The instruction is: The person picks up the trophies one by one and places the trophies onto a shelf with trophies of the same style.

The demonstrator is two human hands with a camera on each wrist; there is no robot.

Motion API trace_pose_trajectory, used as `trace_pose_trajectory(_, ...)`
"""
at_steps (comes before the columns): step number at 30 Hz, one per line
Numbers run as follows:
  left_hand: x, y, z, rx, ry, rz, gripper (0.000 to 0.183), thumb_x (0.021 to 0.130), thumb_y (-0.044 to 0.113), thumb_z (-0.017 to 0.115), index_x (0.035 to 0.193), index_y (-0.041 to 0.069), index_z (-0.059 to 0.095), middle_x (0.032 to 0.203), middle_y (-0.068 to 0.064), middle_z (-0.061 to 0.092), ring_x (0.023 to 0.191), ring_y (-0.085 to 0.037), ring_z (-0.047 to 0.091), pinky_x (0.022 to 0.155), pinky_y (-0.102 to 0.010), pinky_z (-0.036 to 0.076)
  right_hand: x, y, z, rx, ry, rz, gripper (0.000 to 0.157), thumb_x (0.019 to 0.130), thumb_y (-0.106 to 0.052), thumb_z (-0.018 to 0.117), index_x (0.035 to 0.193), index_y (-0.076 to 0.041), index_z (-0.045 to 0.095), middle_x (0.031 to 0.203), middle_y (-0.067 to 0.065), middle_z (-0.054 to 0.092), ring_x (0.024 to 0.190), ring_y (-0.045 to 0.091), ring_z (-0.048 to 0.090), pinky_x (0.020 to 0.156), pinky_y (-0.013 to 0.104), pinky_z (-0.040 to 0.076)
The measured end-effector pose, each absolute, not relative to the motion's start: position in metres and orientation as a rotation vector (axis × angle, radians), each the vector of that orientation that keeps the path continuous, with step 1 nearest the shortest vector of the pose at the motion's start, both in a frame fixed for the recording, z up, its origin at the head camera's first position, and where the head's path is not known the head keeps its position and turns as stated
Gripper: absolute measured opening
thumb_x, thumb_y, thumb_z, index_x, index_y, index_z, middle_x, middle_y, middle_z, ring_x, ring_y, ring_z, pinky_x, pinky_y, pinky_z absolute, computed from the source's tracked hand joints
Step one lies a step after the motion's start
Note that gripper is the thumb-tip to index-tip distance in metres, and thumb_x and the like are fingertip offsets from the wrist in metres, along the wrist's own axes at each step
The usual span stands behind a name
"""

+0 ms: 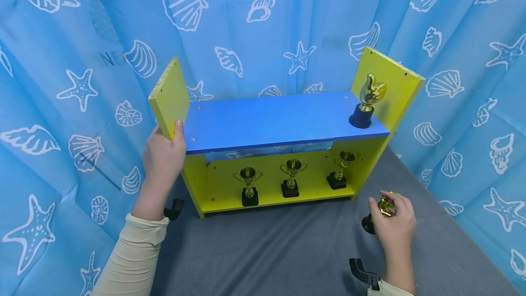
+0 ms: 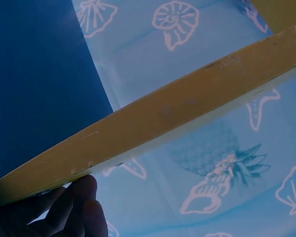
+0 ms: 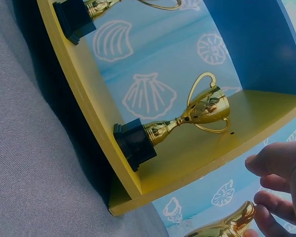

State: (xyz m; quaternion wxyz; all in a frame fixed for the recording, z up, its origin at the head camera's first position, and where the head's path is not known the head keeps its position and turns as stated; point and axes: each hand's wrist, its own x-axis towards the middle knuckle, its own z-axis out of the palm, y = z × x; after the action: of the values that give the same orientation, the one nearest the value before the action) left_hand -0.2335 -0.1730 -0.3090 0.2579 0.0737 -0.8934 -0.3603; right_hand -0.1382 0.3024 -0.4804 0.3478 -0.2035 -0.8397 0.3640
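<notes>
My left hand grips the lower front edge of the upright left side panel of a yellow and blue shelf unit, thumb on the inner face. In the left wrist view its fingers curl under that panel's edge. My right hand holds a gold trophy with a round black base, to the right of the unit. The right wrist view shows the fingers at the gold top; its base is out of that view. A thumbs-up-shaped gold trophy stands on the blue upper shelf, at its right end.
On the yellow lower shelf stand three gold two-handled cups, the left cup, the middle cup and the right cup. Grey cloth lies beneath the unit. A blue shell-print curtain hangs behind.
</notes>
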Motion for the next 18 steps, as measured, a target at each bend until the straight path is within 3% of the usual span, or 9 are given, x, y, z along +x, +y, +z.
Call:
trace_pose_trajectory(4, -0.2334, -0.1731, -0.309, 0.202, -2.421, -0.964, 0.06, 0.098, 0.063, 0.031, 0.11, 0.009, 0.054, 0.088, -0.013, 0.057, 0.075, -0.031, 0.061, 0.057, -0.037, 0.043, -0.1388, 0.3039, -0.4812, -0.5, -2.151, 0.935, 0.033, 0.087, -0.023, 0.074, 0.116, -0.007, 0.068, 0.119, 0.009, 0.059, 0.106, 0.021, 0.055, 0.08, 0.005, 0.034)
trace_pose_trajectory(11, -0.2328, -0.1727, -0.3084, 0.196, -2.409, -0.963, 0.058, 0.098, 0.062, 0.032, 0.109, 0.009, 0.054, 0.086, -0.012, 0.056, 0.073, -0.031, 0.059, 0.057, -0.037, 0.042, -0.1384, 0.304, -0.4784, -0.477, -2.116, 0.922, 0.03, 0.087, -0.02, 0.074, 0.113, -0.006, 0.069, 0.117, 0.007, 0.059, 0.1, 0.004, 0.048, 0.082, 0.009, 0.037)
trace_pose_trajectory(18, -0.2331, -0.1726, -0.3087, 0.198, -2.415, -0.959, 0.059, 0.098, 0.063, 0.031, 0.108, 0.009, 0.054, 0.085, -0.012, 0.055, 0.072, -0.031, 0.058, 0.057, -0.038, 0.042, -0.1373, 0.3064, -0.4782, -0.542, -2.13, 0.905, 0.032, 0.087, -0.023, 0.074, 0.113, -0.007, 0.069, 0.115, 0.008, 0.06, 0.101, 0.019, 0.053, 0.083, 0.022, 0.039)
